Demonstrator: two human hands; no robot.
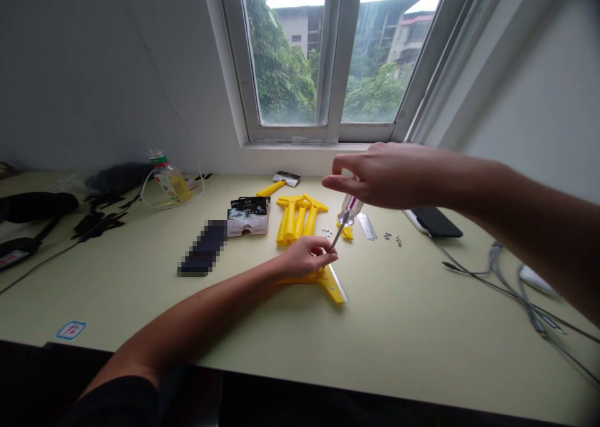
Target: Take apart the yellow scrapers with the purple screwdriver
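My right hand [375, 174] is closed round the clear handle of a screwdriver [345, 213], its metal shaft slanting down and to the left. Below it, my left hand [304, 256] lies with curled fingers over a yellow scraper [334, 286], steadying it on the table by the screwdriver's tip. The tip itself is hidden by the left fingers. A blade edge shows along the scraper's head, with a screw in its face. Just beyond are several yellow scraper handles [300, 217], a small yellow part [347, 232], small nuts [327, 232] and loose metal blades [367, 226].
Screws [398, 241] lie right of the blades. A white box with black cards [248, 217] and a pixelated dark object [204, 249] are at left; a bottle [171, 180] stands further back. A black phone [438, 222] and grey cables [506, 289] occupy the right side.
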